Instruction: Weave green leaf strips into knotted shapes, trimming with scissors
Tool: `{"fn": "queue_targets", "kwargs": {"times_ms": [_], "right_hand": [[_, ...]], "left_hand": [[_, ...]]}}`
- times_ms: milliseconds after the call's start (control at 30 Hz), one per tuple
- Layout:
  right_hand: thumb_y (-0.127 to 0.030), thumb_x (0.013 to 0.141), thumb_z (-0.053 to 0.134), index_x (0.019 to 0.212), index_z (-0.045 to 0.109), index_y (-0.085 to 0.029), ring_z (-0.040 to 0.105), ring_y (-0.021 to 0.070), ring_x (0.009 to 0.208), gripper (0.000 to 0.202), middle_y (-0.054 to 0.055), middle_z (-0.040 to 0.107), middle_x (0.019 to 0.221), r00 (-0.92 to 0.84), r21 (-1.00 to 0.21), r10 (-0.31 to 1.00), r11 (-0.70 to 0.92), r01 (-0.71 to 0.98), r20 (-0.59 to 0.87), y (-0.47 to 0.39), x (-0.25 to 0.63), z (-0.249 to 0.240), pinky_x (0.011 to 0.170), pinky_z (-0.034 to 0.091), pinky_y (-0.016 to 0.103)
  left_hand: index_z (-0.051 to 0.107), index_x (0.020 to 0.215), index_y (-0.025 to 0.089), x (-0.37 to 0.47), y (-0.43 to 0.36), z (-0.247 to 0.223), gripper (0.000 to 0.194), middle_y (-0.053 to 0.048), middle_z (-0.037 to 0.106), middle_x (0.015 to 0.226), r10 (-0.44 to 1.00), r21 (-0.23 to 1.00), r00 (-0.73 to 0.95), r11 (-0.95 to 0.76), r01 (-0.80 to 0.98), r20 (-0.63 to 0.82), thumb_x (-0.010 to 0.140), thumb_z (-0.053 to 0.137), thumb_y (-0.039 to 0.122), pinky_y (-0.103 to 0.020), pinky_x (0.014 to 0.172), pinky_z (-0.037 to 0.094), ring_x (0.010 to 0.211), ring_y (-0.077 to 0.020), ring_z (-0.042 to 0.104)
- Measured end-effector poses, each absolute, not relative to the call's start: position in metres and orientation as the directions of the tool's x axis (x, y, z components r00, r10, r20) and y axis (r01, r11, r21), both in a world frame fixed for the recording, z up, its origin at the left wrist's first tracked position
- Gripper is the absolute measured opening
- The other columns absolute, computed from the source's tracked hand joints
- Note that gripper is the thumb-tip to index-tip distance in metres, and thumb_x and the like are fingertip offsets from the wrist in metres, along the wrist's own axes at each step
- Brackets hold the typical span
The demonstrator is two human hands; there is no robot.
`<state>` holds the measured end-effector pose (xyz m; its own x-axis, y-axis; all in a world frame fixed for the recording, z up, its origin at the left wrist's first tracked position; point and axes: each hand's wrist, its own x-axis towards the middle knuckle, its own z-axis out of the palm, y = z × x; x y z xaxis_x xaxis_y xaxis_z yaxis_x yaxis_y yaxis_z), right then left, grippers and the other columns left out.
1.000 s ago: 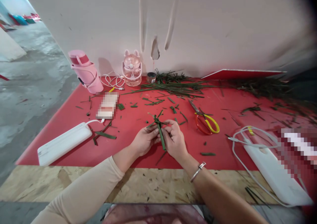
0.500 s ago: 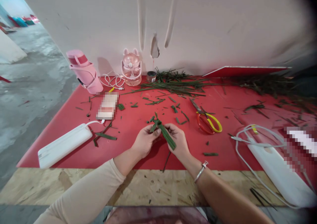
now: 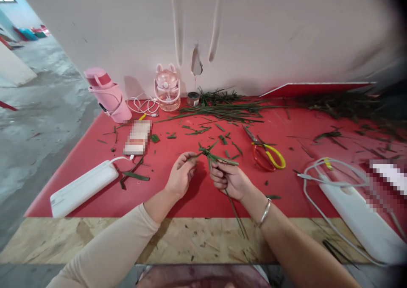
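A small knotted piece of green leaf strips is held above the red tabletop, its ends sticking out in several directions. My right hand is closed around its lower strips, and long thin tails hang down below the fingers. On the other side my left hand pinches the tip of a strip that points left from the knot. Scissors with one red and one yellow handle loop lie to the right of my hands. Short leaf cuttings are scattered beyond the knot.
A bundle of long leaf strips lies at the back by a small tin. Pink bottle and clear pink bottle stand back left. White power banks with cables lie at both sides, one wired to a phone.
My hands have moved apart, the left one drawing left. The knotted piece has turned, so the broad strip end no longer faces me and thin tails hang under my right hand.
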<state>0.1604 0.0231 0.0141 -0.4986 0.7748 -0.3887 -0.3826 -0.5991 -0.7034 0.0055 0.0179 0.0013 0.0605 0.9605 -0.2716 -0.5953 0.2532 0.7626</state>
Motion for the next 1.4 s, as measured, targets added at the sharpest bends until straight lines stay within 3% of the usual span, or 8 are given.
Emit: {"fn": "queue_targets", "kwargs": {"times_ms": [133, 233, 433, 600, 733, 900, 1133, 1400], "right_hand": [[-0.032, 0.073, 0.053, 0.071, 0.043, -0.018, 0.014, 0.0038, 0.039, 0.018, -0.008, 0.03, 0.051, -0.529, -0.678, 0.741, -0.639, -0.364, -0.415, 0.022, 0.16, 0.012, 0.036, 0.009, 0.015], [-0.031, 0.072, 0.055, 0.07, 0.041, -0.018, 0.015, 0.0025, 0.037, 0.019, -0.009, 0.032, 0.049, -0.498, -0.691, 0.751, -0.632, -0.35, -0.434, 0.023, 0.159, 0.011, 0.036, 0.009, 0.014], [-0.035, 0.071, 0.06, 0.07, 0.043, -0.018, 0.016, 0.002, 0.035, 0.024, -0.01, 0.036, 0.045, -0.431, -0.786, 0.808, -0.546, -0.291, -0.402, 0.023, 0.159, 0.011, 0.035, 0.009, 0.015], [-0.036, 0.068, 0.064, 0.065, 0.05, -0.016, 0.022, 0.002, 0.035, 0.024, -0.009, 0.038, 0.044, -0.316, -0.886, 0.899, -0.389, -0.254, -0.304, 0.023, 0.157, 0.01, 0.035, 0.015, 0.016], [-0.032, 0.069, 0.064, 0.074, 0.062, -0.016, 0.049, 0.0086, 0.051, 0.017, -0.002, 0.058, 0.06, -0.091, -0.999, 0.995, -0.046, -0.027, -0.043, 0.022, 0.153, 0.004, 0.048, 0.038, 0.021], [-0.033, 0.074, 0.058, 0.077, 0.064, -0.014, 0.054, 0.0137, 0.058, 0.02, 0.003, 0.063, 0.064, 0.091, -0.964, 0.99, 0.078, 0.255, 0.104, 0.02, 0.152, -0.002, 0.053, 0.042, 0.024], [-0.03, 0.077, 0.055, 0.075, 0.064, -0.016, 0.053, 0.0131, 0.052, 0.017, 0.001, 0.062, 0.059, 0.002, -0.893, 0.986, 0.151, 0.423, 0.168, 0.017, 0.149, 0.004, 0.05, 0.041, 0.023], [-0.021, 0.081, 0.048, 0.072, 0.06, -0.021, 0.057, 0.0172, 0.063, 0.014, 0.003, 0.062, 0.069, -0.118, -0.758, 0.935, 0.342, 0.555, 0.335, 0.02, 0.157, 0.004, 0.059, 0.044, 0.027]], "left_hand": [[0.051, 0.112, 0.026, 0.002, 0.016, 0.008, 0.058, -0.001, 0.057, 0.098, 0.98, 0.798, 0.108, 0.2, -0.568, -0.169, 0.059, 0.068, 0.013, -0.023, 0.071, 0.044, 0.08, -0.0103, 0.056], [0.042, 0.124, 0.029, 0.002, 0.014, 0.01, 0.075, -0.001, 0.057, 0.1, 0.991, 0.867, 0.101, 0.124, -0.483, -0.086, 0.057, 0.071, 0.012, -0.024, 0.076, 0.043, 0.086, -0.0118, 0.056], [0.064, 0.089, 0.015, 0.003, 0.021, 0.002, 0.027, -0.003, 0.064, 0.079, 0.996, 0.933, -0.008, 0.081, -0.351, -0.09, 0.065, 0.068, 0.028, -0.022, 0.068, 0.044, 0.071, -0.0101, 0.056], [0.062, 0.08, 0.014, 0.001, 0.024, -0.003, 0.024, 0.0, 0.061, 0.069, 0.978, 0.881, 0.077, 0.206, -0.426, -0.191, 0.066, 0.067, 0.033, -0.022, 0.059, 0.045, 0.059, -0.0081, 0.054], [0.06, 0.08, 0.014, 0.003, 0.022, -0.001, 0.027, -0.001, 0.061, 0.07, 0.972, 0.874, 0.073, 0.234, -0.426, -0.225, 0.065, 0.068, 0.035, -0.023, 0.059, 0.047, 0.06, -0.0096, 0.056], [0.059, 0.082, 0.014, 0.008, 0.02, 0.003, 0.031, 0.0, 0.063, 0.072, 0.983, 0.904, 0.029, 0.178, -0.39, -0.181, 0.062, 0.071, 0.034, -0.022, 0.064, 0.047, 0.063, -0.0092, 0.057], [0.055, 0.087, 0.016, 0.01, 0.02, 0.003, 0.033, 0.001, 0.063, 0.072, 0.969, 0.858, 0.034, 0.233, -0.458, -0.245, 0.063, 0.07, 0.034, -0.025, 0.064, 0.048, 0.062, -0.0096, 0.058], [0.065, 0.095, 0.016, 0.01, 0.02, 0.002, 0.032, -0.007, 0.067, 0.093, 0.982, 0.944, 0.032, 0.188, -0.27, -0.187, 0.067, 0.067, 0.032, -0.025, 0.075, 0.045, 0.083, -0.0155, 0.059]]}}
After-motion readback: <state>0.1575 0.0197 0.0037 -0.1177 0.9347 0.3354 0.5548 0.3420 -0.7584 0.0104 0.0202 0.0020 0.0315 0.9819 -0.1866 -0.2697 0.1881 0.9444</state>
